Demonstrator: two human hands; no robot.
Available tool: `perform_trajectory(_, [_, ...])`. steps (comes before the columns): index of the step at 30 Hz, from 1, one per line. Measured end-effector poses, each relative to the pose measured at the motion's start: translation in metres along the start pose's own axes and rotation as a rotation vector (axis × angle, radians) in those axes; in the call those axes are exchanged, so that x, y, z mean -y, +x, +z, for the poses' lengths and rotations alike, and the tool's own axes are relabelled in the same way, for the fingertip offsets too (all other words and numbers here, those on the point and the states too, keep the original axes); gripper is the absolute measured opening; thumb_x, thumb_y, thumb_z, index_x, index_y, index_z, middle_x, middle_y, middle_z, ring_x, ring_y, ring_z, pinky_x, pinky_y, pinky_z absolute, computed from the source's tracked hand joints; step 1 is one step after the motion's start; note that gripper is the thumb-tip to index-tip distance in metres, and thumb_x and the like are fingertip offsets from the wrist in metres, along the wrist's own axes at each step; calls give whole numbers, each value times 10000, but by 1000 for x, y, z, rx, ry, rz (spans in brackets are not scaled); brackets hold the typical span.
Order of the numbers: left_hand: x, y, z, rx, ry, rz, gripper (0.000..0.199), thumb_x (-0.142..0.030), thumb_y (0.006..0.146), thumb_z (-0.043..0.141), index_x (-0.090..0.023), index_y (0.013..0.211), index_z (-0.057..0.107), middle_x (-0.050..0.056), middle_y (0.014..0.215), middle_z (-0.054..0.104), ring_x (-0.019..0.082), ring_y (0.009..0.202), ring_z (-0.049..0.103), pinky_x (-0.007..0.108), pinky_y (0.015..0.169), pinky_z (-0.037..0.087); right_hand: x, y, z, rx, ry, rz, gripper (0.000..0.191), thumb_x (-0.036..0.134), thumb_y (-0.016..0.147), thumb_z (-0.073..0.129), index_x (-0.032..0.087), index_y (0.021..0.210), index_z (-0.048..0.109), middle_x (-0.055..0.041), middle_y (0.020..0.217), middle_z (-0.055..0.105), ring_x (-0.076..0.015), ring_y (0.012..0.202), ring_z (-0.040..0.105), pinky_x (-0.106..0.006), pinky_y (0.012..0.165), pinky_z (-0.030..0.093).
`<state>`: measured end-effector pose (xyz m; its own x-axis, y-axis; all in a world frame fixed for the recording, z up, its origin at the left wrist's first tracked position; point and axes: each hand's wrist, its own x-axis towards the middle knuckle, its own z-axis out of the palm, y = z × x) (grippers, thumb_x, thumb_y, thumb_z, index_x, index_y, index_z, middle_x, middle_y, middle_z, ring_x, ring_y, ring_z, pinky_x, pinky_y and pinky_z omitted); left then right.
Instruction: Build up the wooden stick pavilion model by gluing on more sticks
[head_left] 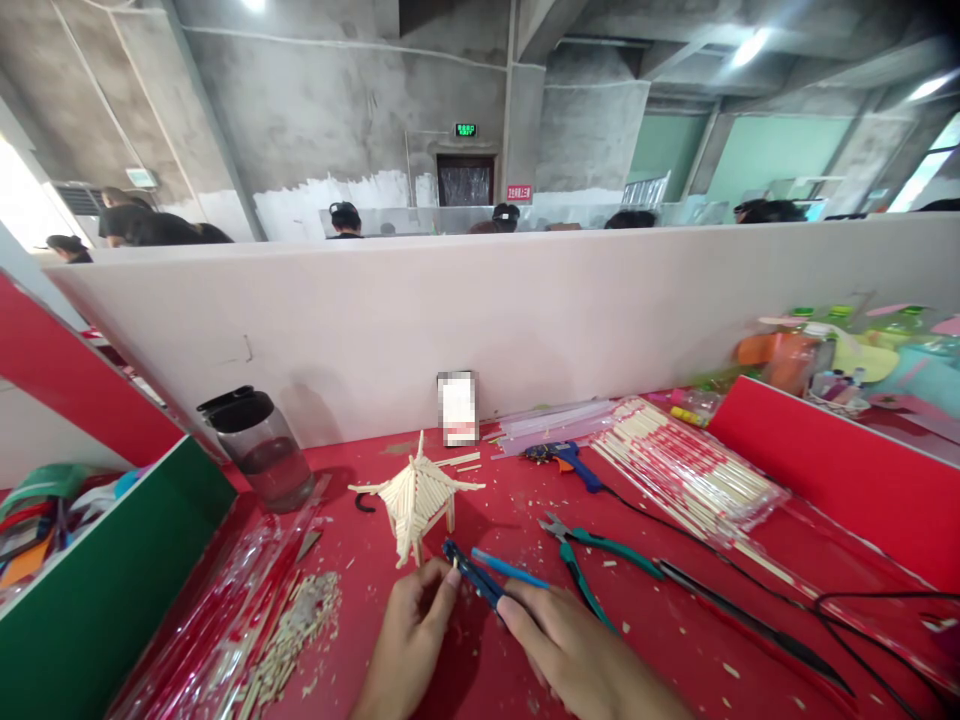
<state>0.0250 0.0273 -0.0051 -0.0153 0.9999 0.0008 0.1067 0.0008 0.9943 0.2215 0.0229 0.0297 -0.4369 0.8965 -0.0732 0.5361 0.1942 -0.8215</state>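
Left hand (pixel 411 625): grip pinched on a short pale wooden stick (pixel 454 564). Right hand (pixel 559 640): grip closed around a dark-blue hand tool (pixel 480 583). Pale wooden-stick model with pointed roof (pixel 418 495): on the red desk (pixel 660 625), just beyond the hands. Clear plastic packet (pixel 757 495): pale sticks (pixel 675 465) inside. Clear black-lidded bottle (pixel 262 450): contents unclear. Green-walled bin (pixel 127 570): mixed coloured items (pixel 34 530).

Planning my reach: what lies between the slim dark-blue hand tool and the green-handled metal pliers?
The head view shows a thin light-blue rod between the hand tool and the pliers.
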Motion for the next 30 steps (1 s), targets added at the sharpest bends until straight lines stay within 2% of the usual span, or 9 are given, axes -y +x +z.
perform_trajectory(5, [4, 1, -2, 21, -23, -24, 582, -719, 782, 652, -156, 643, 612, -17, 585, 492, 136, 574, 445, 244, 565, 371, -2, 1, -2, 72, -14, 26, 531, 553, 1034, 323, 209, 1169, 705, -110, 1082, 760, -284, 1157, 646, -382, 1024, 434])
perform_trajectory(9, [4, 3, -4, 65, -67, -70, 582, -723, 757, 671, -159, 621, 625, 3, 562, 555, 148, 552, 485, 258, 572, 380, -4, 0, -4, 72, 23, 5, 526, 555, 1035, 327, 237, 1237, 694, -92, 1198, 738, -273, 1179, 637, -369, 1020, 436])
perform_trajectory(12, [4, 4, -5, 74, -81, -97, 587, -731, 741, 677, -160, 615, 632, 13, 562, 583, 155, 553, 503, 264, 583, 383, -7, -1, -4, 70, -4, 25, 536, 565, 1032, 325, 245, 1244, 699, -90, 1200, 739, -280, 1178, 635, -380, 1022, 433])
perform_trajectory(20, [5, 3, -4, 74, -79, -107, 579, -728, 732, 686, -165, 614, 612, -4, 560, 553, 148, 554, 491, 260, 584, 369, -9, -3, -3, 85, -80, 54, 545, 562, 1035, 296, 247, 1258, 681, -99, 1226, 726, -294, 1193, 628, -406, 1026, 430])
perform_trajectory(30, [5, 4, -5, 99, -69, -89, 565, -708, 768, 670, -165, 631, 595, -12, 571, 532, 142, 561, 468, 261, 580, 356, -4, -3, -2, 86, -88, 10, 528, 530, 1042, 292, 216, 1152, 702, -110, 1234, 720, -289, 1202, 624, -394, 1026, 427])
